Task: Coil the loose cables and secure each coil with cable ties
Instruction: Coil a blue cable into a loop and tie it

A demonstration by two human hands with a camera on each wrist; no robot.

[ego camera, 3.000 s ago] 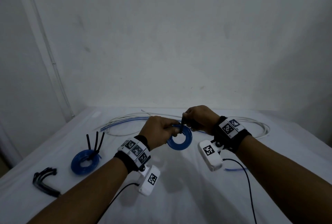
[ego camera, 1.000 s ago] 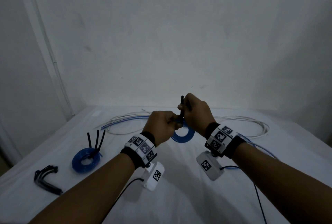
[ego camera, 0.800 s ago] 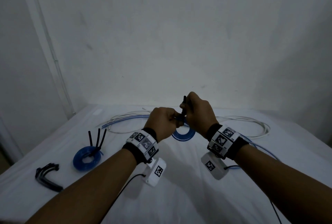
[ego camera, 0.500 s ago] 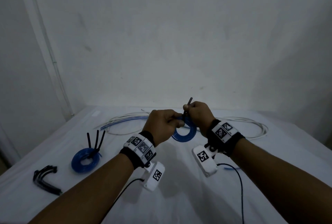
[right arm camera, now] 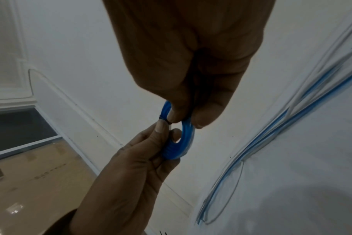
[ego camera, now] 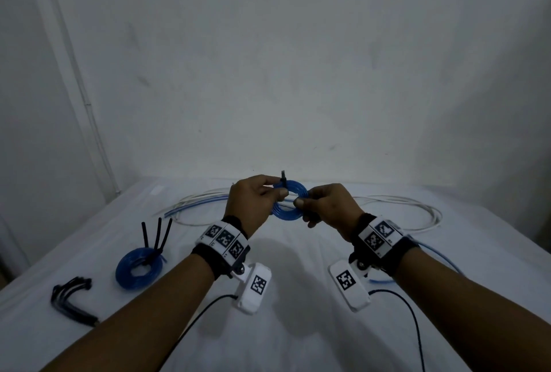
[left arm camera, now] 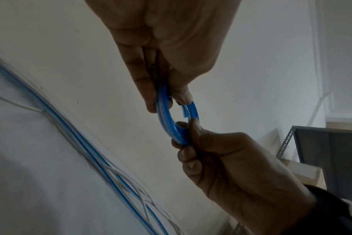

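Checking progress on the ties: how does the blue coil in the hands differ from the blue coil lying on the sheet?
The held coil is off the sheet, gripped by the left hand and right hand; the finished coil lies flat. One tie tail shows on the held coil, three on the finished one. Both are blue cable.

White sheet (ego camera: 298, 327) (wrinkled), metal shelf (left arm camera: 332, 159)

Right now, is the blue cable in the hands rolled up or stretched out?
Rolled up. The blue cable forms a small ring held off the table between the left hand and right hand.
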